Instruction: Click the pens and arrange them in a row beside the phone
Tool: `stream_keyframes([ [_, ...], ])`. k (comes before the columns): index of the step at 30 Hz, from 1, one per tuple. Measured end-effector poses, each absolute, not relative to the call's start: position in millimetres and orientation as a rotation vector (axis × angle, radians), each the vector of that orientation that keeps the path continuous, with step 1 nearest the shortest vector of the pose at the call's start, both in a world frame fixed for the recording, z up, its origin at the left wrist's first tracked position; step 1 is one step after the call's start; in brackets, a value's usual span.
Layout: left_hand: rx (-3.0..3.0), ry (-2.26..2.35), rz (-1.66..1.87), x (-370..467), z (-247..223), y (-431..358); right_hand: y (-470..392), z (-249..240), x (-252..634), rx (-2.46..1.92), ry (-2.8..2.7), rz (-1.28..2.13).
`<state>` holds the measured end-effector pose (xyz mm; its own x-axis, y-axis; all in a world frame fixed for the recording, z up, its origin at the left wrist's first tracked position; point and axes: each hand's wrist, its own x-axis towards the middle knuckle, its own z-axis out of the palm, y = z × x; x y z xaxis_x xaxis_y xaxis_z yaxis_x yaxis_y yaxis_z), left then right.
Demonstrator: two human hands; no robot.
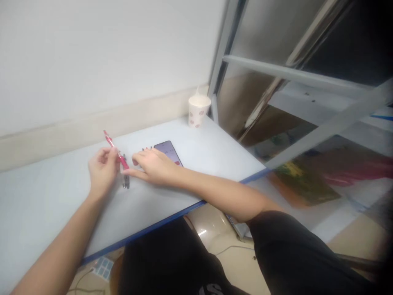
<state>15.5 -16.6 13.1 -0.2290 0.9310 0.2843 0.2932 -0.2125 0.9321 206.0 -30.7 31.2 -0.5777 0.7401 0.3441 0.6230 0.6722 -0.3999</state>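
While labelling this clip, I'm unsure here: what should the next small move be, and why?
Perhaps the right hand could pinch the lower end of the red pen: its thumb lies at that end, while the left hand holds the barrel.

Table (215,141) stands along the wall (107,53), with a cup (199,114) at its far right corner and a phone (170,150) lying nearer, left of the cup and just beyond the right grip (156,167). Upper pen (124,162) is in the left grip (103,169), near end at the right thumb; lower pen (127,183) lies on the table between the grips. I note a frame (294,73) to the table's right and a power strip (103,268) below its near edge, at left.
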Motion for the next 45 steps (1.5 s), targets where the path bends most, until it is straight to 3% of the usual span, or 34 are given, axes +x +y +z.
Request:
stream_keyframes([
  [10, 1.408, 1.056, 1.440, 11.4, 8.5, -8.4, -13.7, 34.5, 216.7, -0.952, -2.108, 1.160],
  [14, 1.777, 1.143, 1.560, -0.4, 10.9, -7.7, 0.6, 37.6, 226.9, -0.665, -2.028, 1.605],
  [20, 2.390, 1.272, 1.296, 0.8, 20.2, -20.7, 20.7, 31.3, 235.4, -0.600, -1.706, 1.767],
  [27, 1.912, 1.197, 0.809, -7.4, 26.3, -15.6, 23.1, 37.3, 249.0, -0.579, -2.194, 1.449],
  [36, 1.722, 1.199, 0.749, -11.1, 25.2, -8.5, 26.7, 31.7, 248.8, -0.709, -2.422, 0.724],
  [45, 1.888, 1.316, 0.850, -5.8, 24.1, -13.5, 26.7, 27.7, 245.6, -0.778, -2.259, 0.792],
])
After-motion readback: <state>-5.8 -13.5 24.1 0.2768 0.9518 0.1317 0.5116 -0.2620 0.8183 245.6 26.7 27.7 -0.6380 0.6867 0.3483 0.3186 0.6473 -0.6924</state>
